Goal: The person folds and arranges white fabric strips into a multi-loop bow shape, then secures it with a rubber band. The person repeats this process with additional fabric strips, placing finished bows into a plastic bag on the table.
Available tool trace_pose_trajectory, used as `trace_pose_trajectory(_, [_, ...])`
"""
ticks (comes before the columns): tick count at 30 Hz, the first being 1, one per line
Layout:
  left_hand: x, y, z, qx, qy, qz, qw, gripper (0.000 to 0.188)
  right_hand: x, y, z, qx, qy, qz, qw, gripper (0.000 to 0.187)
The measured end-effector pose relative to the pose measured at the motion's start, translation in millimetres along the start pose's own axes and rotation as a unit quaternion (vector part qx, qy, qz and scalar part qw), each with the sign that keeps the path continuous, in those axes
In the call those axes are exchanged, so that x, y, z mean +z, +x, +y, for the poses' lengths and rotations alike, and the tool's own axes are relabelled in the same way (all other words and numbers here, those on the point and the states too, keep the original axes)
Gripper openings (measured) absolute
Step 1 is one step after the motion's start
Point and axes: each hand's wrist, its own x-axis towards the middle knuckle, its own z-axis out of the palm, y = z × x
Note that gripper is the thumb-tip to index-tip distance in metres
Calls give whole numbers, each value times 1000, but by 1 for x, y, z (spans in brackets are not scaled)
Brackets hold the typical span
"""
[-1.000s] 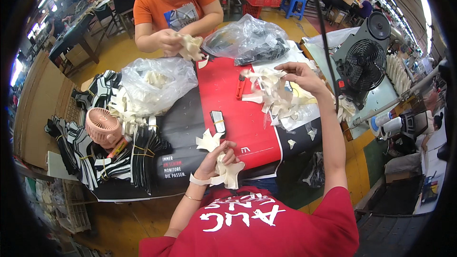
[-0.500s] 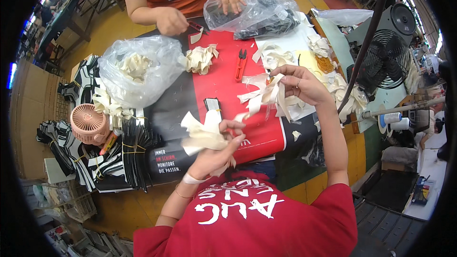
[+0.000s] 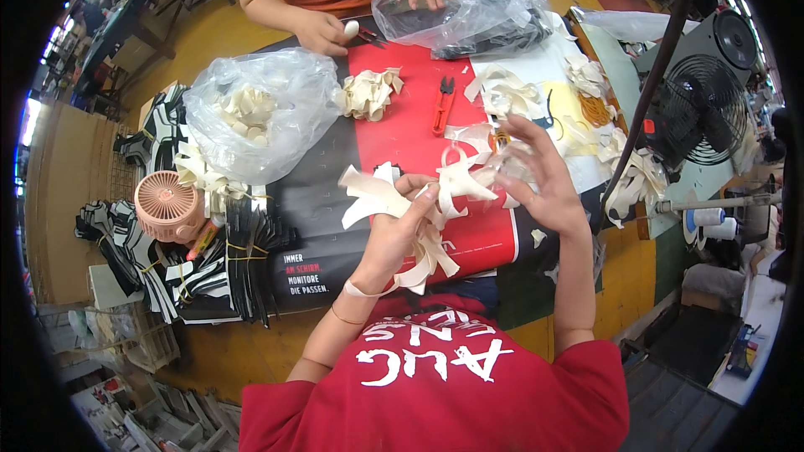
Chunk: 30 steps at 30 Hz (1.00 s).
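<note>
Cream fabric strips (image 3: 374, 195) are bunched in my left hand (image 3: 395, 230), its thumb and fingers closed on them, with more strips hanging below the wrist side. My right hand (image 3: 548, 188) is raised just right of the bunch, thumb and fingers apart, and the nearest strip ends (image 3: 465, 184) reach toward it. Beyond the hands, red-handled thread snips (image 3: 442, 109) lie on the red part of the table mat. To their left sits a heap of cream pieces (image 3: 368, 94).
A clear plastic bag (image 3: 276, 146) of cream pieces is at left, near a pink fan (image 3: 169, 207) and banded black-and-white pieces (image 3: 247, 264). Across the table a co-worker's hand (image 3: 322, 33) is by dark snips (image 3: 368, 36). Another plastic bag (image 3: 469, 12) lies there. A black fan (image 3: 691, 109) stands right.
My hands have come closer together, and the strips between them are now gathered at my left hand. My right hand's fingers have spread. The view has shifted slightly.
</note>
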Motion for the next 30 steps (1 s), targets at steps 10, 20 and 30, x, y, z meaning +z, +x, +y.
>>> trace_pose_trajectory(10, [-5,-7,2,0,83,-41,996,19,18,-15,12,-70,-111,-14,991,30])
trace_pose_trajectory(20, [-14,-14,8,130,167,79,974,21,-56,1,17,-13,-434,421,797,27])
trace_pose_trajectory(30, [-5,-16,25,196,185,88,959,20,-25,11,-3,-148,-502,223,822,34])
